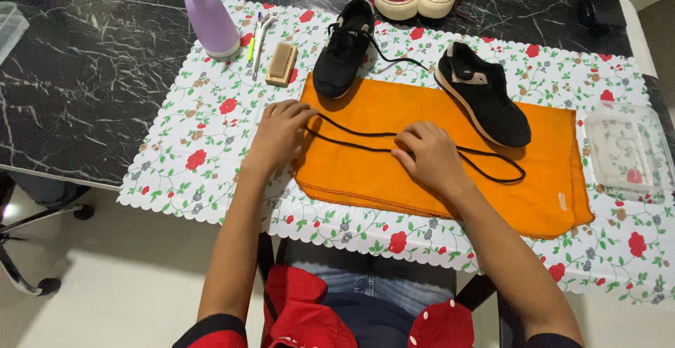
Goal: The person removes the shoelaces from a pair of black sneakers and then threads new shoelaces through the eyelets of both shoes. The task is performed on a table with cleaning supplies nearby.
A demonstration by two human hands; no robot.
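Two hands, the left hand (280,136) and right hand (429,155), pinch a long black shoelace (365,137) on the orange cloth (436,186). It is already out of the unlaced black shoe (485,95) at far right; the other black shoe (344,47) stays laced.

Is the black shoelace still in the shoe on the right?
No, the shoelace lies loose on the orange cloth, beside that shoe.

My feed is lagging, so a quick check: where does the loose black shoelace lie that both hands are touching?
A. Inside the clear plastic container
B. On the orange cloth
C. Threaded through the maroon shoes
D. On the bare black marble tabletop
B: the loose black shoelace stretches across the orange cloth, with the left hand and right hand resting on it.
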